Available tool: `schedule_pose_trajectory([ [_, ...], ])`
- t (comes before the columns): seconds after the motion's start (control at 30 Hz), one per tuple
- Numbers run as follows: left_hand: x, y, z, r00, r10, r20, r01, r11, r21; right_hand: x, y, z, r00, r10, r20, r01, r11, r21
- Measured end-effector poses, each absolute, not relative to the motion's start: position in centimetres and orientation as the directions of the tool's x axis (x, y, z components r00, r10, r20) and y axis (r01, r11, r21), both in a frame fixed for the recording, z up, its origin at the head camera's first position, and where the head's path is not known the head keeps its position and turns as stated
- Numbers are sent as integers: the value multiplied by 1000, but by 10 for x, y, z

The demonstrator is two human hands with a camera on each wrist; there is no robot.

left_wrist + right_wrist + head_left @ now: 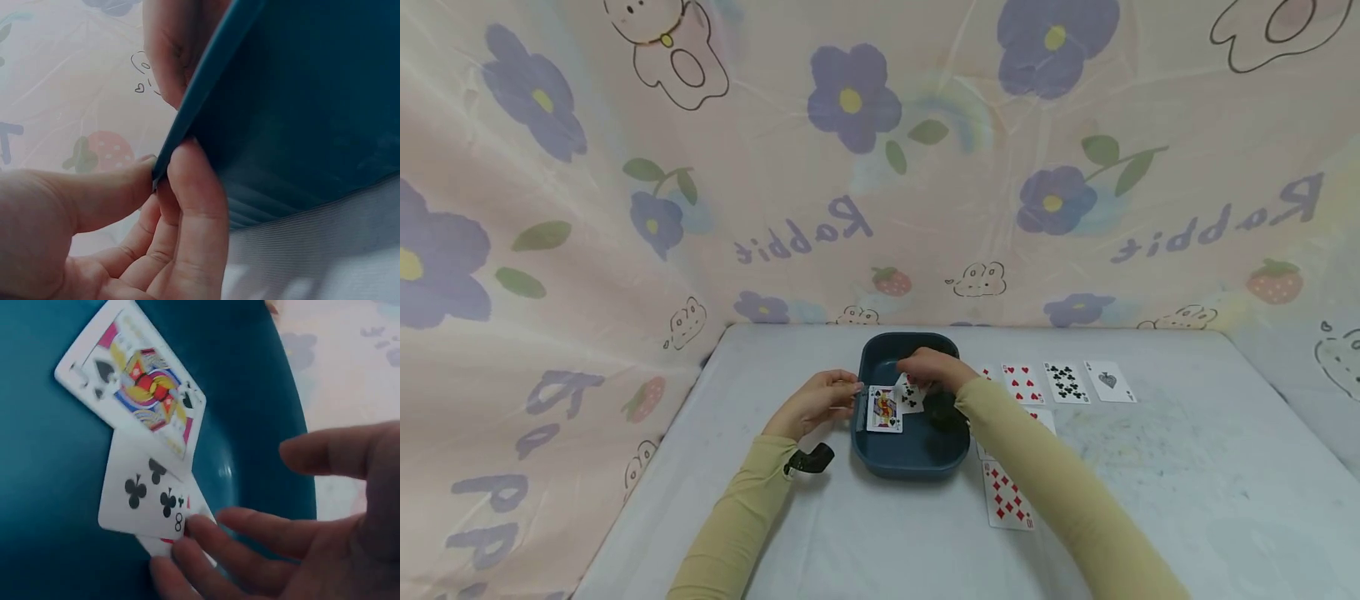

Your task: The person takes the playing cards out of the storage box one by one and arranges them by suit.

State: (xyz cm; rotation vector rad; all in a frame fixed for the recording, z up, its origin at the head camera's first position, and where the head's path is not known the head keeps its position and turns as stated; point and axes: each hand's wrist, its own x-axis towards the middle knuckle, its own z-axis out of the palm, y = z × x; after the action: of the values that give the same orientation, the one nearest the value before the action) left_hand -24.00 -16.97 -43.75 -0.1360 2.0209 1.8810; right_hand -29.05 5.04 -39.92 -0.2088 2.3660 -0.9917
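Note:
A dark blue rectangular plastic basin [910, 467] with rounded corners stands on the table. My left hand [815, 403] pinches its left rim between thumb and forefinger, as the left wrist view shows close up. Inside the basin lie a jack of spades [147, 387] and, partly beneath it, an eight of clubs [140, 494]. Another card [156, 545] with red marks peeks out below the eight. My right hand [936, 369] reaches into the basin from the right. Its fingers are extended at the lower edge of the eight, the thumb held apart.
Right of the basin, cards lie face up: red hearts [1022, 384], black clubs [1067, 383], an ace of spades [1109, 381] and, nearer, a ten of diamonds [1008, 495]. My right forearm covers part of them. A printed curtain [880, 208] hangs behind the white table [1187, 483].

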Motion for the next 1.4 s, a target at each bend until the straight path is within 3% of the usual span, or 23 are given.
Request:
schedule_pose_trajectory([
  [0.77, -240, -168, -440, -930, 188, -315, -302, 93, 949, -273, 43, -406, -674, -500, -544, -29, 754, -657],
  [1.07, -239, -169, -440, -929, 182, -323, -312, 88, 946, -275, 47, -408, -685, -621, -380, -229, 679, -698],
  [1.3, -238, -169, -439, -930, 181, -321, -307, 99, 946, -280, 51, -408, -558, -684, -470, -171, 649, -741],
  [1.4, -239, -168, -440, -931, 184, -315, -303, 93, 948, -281, 52, -408, -533, -678, -507, -175, 674, -717],
])
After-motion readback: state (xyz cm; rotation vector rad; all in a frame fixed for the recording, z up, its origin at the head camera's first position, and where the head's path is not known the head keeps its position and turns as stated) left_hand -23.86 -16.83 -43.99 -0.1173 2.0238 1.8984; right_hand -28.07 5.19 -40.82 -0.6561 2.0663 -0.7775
